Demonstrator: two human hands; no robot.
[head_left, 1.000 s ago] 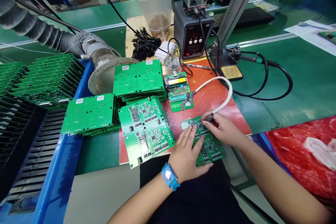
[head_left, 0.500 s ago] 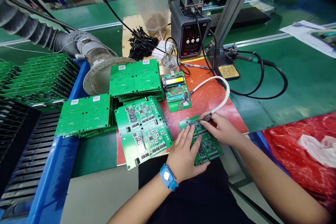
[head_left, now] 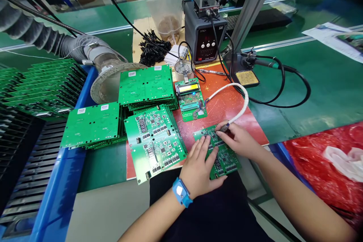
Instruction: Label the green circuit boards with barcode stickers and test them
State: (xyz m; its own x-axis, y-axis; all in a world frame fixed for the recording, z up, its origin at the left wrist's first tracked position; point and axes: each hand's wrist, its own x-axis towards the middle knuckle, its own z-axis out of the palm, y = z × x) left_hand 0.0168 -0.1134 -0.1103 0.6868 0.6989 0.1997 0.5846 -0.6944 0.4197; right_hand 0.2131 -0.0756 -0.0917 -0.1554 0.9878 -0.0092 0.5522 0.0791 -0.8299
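A green circuit board (head_left: 227, 159) with digit displays lies under both my hands at the bench's front edge. My left hand (head_left: 200, 162), a blue strap on its wrist, rests over the board's left part with fingers spread. My right hand (head_left: 236, 138) pinches the dark end of a white-sleeved cable (head_left: 244, 100) against the upper part of the board; the tip's contact is hidden by the fingers. That cable runs back to a small programmer board (head_left: 190, 100) with a lit yellow screen. Left of my hands lies a stack of similar boards (head_left: 155, 140), component side up.
Two piles of face-down boards (head_left: 146, 85) stand farther left, beside a fume hose mouth (head_left: 113, 79) and a blue bin (head_left: 61, 166) holding racked boards. Behind are a soldering station (head_left: 204, 34), black parts (head_left: 154, 47) and a sponge stand (head_left: 246, 78). Red plastic (head_left: 331, 159) lies at right.
Both hands, the board and the cable end keep their places. The view has shifted only very slightly.
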